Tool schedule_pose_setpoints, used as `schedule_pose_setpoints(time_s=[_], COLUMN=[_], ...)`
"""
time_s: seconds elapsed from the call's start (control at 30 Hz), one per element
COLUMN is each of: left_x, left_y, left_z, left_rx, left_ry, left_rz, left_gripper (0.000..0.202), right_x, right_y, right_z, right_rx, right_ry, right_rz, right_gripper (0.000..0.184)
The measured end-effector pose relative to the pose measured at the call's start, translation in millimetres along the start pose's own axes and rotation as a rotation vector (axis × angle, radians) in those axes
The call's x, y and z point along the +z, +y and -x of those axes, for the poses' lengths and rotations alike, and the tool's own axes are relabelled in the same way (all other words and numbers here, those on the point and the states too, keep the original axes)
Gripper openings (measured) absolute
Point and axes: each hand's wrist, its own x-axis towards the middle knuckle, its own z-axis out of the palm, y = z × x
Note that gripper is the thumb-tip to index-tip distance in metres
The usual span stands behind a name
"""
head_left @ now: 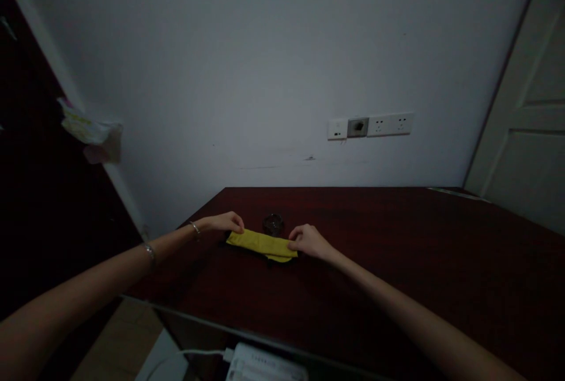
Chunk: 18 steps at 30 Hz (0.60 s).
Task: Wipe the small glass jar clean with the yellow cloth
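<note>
A folded yellow cloth (262,243) lies as a long strip on the dark red tabletop, with a small flap showing under its near right edge. At its left end my left hand (228,222) pinches the upper corner. My right hand (309,241) grips the opposite end between thumb and fingers. Just behind the cloth, between both hands, sits a small dark ring-shaped object (272,224), maybe a watch or bracelet; the dim light hides its detail.
The dark red table (419,251) meets a pale wall holding a row of sockets (371,126). Below its front edge is a white box-shaped device (267,363) with a white cable (200,351). A plastic packet (88,129) hangs at left; a white door (529,116) stands at right.
</note>
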Motion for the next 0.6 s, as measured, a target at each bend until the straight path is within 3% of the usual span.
schedule_pose_setpoints(time_s=[0.27,0.4,0.6], left_x=[20.6,24.8,13.0], left_y=[11.2,22.1,49.9], left_z=[-7.6,-5.8,-15.9], left_rx=[-0.083,-0.101,-0.093], left_ry=[0.146,0.199,0.253], left_rz=[-0.396,-0.523,-0.560], left_gripper=[0.020,0.031,0.023], right_x=[16.0,19.8,16.8], right_y=[-6.1,-4.5,-2.0], right_z=[8.2,11.2,13.6], right_rx=[-0.042,-0.056,-0.059], right_ry=[0.095,0.096,0.127], right_rz=[0.455,0.534,0.558], right_gripper=[0.028,0.034,0.038])
